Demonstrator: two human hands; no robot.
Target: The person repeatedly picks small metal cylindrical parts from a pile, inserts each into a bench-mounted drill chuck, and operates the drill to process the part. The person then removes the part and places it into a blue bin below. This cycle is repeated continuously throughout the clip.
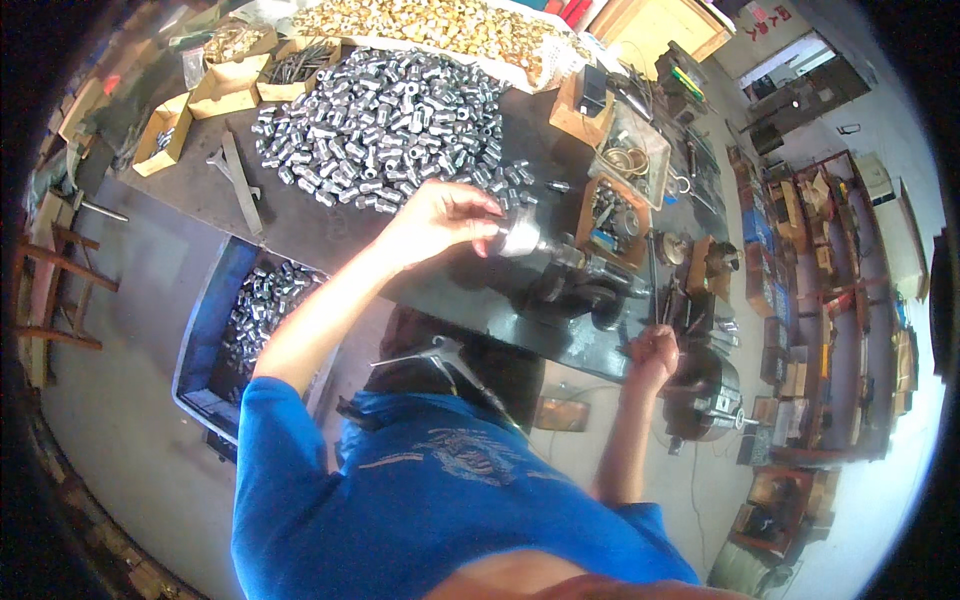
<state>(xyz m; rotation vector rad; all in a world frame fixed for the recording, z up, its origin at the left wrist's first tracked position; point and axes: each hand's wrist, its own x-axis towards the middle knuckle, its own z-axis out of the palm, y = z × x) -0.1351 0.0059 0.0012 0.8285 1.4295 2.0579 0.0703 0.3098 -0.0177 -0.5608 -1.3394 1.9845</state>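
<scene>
Beside a big pile of silver metal fittings [385, 125] on the dark table [320, 225], a person in a blue shirt [400, 500] is at a small bench machine [585, 285], which sits on the near right side of that pile. The left hand [440, 220] is at the pile's near edge, thumb and fingers spread around the left end of a shiny silver cylinder [522, 238] on the machine; glare keeps me from telling whether they grip it or a small piece there. The right hand [655, 352], much farther right of the pile and nearer the person, is curled at the lower end of an upright rod [656, 285]; I cannot tell whether it is clamped on it.

Beyond the pile lies a heap of brass-coloured parts [430, 25]. A shallow cardboard box [235, 100] is just left of the pile, and a flat steel bar [242, 185] lies at its near left. Below the pile's near left, a blue bin [200, 325] holds more silver fittings. Right of the pile is a carton of small parts [610, 253].
</scene>
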